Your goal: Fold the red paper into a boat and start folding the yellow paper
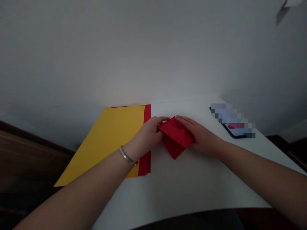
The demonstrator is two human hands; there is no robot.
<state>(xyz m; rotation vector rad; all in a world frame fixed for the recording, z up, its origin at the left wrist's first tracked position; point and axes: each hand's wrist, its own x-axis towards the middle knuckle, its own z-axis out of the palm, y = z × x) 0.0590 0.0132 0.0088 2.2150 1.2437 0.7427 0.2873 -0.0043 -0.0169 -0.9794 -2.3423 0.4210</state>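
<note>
A plain, pale wall is filling the upper view in dim light, with a matte surface. Below it, a smooth white table is spreading out, its far edge meeting the wall; a brown wooden surface is standing in shadow to the left. A large yellow sheet is lying flat on the table's left part, its near left corner reaching past the table's side. Red sheets are showing from beneath it, mainly along the right edge.

The left hand is gripping the left side of a folded red paper, and the right hand is holding its right side, with fingers lying along the back edge. Some fingertips are hiding behind the folds. The paper is sitting between the hands over the table's middle, creased into angular flaps, with a point facing the wearer. A phone is lying face up at the right, pixelation hiding any writing on its screen. A silvery metal bracelet is circling the left wrist.
</note>
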